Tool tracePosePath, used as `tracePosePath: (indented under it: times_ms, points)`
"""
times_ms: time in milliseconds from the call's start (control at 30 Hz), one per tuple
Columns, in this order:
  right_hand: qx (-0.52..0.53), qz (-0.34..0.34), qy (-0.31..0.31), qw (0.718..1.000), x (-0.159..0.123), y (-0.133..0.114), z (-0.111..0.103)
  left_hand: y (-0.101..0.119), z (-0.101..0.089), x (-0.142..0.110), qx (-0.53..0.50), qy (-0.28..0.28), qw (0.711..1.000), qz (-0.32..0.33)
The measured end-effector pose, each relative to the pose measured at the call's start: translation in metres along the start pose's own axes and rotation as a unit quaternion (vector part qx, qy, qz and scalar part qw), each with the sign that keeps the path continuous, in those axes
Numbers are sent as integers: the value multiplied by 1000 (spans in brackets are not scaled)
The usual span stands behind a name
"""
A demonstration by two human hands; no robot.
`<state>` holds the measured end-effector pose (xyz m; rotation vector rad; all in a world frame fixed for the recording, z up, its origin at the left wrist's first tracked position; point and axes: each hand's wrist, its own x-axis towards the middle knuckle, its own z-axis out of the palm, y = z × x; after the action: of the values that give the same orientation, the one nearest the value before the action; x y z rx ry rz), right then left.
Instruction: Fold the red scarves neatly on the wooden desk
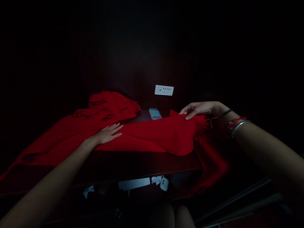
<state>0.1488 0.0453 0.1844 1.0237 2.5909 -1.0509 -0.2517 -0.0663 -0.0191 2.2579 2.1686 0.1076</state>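
Observation:
A large red scarf (152, 134) with fringed ends lies spread across a dark table (142, 163), bunched up at the back left and hanging off the right edge. My left hand (108, 133) rests flat on the cloth, fingers stretched out and together. My right hand (199, 110) reaches in from the right and pinches the scarf's upper edge near the fringe. Bracelets and a red string circle my right wrist.
A white wall socket plate (164, 90) sits on the dark back wall. A small pale blurred object (155, 113) lies on the table behind the scarf. Under the table's front edge show white paper scraps (134, 183) and a small white case (164, 183). My knees are at the bottom.

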Motion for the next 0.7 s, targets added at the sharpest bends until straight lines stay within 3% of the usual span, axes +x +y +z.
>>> tracePosePath:
  times_ms: [67, 200, 400, 500, 600, 700]
  points:
    - [-86, 64, 9, 994, -2, 9, -9, -2, 0, -1, -7, 11, 1000, 6]
    - [-230, 109, 140, 957, 5, 36, -29, 1, -1, -3, -8, 24, 1000, 13]
    - [-291, 132, 281, 905, 21, 59, -27, 36, -9, 4, -11, 47, 999, -8]
    - [-290, 122, 295, 902, 13, 64, -27, 57, -9, 12, -20, 40, 999, -4]
    - [-306, 121, 252, 910, -4, 69, -39, 70, -8, 19, -29, 14, 999, 13]
    - [-361, 160, 232, 889, -16, 76, -54, 80, -6, 27, -37, 9, 998, 42]
